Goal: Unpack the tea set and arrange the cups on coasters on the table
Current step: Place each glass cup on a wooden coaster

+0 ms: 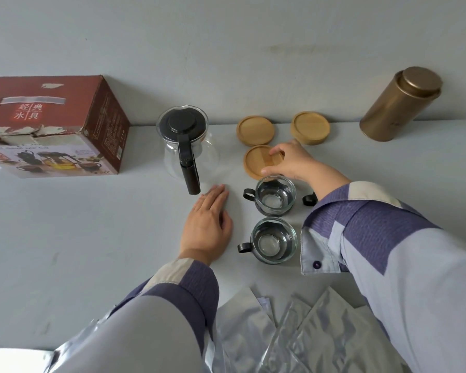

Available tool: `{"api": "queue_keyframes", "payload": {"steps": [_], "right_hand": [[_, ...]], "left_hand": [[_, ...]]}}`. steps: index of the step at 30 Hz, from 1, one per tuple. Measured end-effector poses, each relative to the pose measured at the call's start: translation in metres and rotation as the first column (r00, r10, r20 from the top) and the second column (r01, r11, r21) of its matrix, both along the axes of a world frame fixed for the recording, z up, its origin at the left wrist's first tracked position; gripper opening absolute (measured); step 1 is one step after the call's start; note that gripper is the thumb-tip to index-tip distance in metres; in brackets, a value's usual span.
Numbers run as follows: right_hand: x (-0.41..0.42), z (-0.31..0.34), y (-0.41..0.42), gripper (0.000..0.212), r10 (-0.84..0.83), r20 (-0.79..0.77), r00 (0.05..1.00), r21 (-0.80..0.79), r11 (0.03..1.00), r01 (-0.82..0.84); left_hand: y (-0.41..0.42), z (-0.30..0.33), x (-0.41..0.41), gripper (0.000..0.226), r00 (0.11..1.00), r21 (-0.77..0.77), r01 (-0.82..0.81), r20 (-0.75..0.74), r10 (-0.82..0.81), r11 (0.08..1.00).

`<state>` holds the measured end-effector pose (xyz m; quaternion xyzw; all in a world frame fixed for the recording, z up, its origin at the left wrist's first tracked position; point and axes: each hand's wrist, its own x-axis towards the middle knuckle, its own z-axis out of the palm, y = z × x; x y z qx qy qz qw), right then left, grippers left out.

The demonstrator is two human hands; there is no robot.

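Note:
Three round wooden coasters lie on the white table: one at the back (255, 130), one to its right (310, 127), and a nearer one (258, 161) that my right hand (291, 161) grips by its right edge. Two glass cups with black handles stand bare on the table, the farther cup (275, 195) just below that coaster and the nearer cup (273, 240) in front of it. A black handle (309, 199) of another cup shows beside my right sleeve; the rest is hidden. My left hand (206, 226) rests flat on the table, left of the cups.
A glass teapot with a black lid and handle (184, 141) stands left of the coasters. The red tea-set box (51, 125) sits at the far left by the wall. A gold tin canister (400, 103) stands at the back right. Several silver foil bags (293, 332) lie near the front edge.

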<state>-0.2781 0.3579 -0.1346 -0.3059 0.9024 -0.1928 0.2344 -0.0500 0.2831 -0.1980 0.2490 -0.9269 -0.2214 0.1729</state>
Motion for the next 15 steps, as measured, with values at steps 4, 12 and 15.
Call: {"api": "queue_keyframes", "payload": {"steps": [4,12,15], "right_hand": [[0.005,0.019,0.009,0.049,-0.077,-0.020,0.997,-0.100,0.992,0.074],[0.076,0.046,0.063,0.044,-0.203,0.105,0.974,-0.401,0.887,0.228],[0.113,0.029,0.089,0.056,-0.218,0.224,0.950,-0.452,0.840,0.299]], "left_hand": [[0.001,0.001,0.000,0.047,1.000,0.004,0.005,-0.008,-0.005,1.000],[0.004,0.003,0.001,0.047,1.000,-0.002,0.001,0.014,-0.001,1.000],[0.004,0.001,0.002,0.047,1.000,-0.011,-0.007,0.015,0.007,1.000]]}}
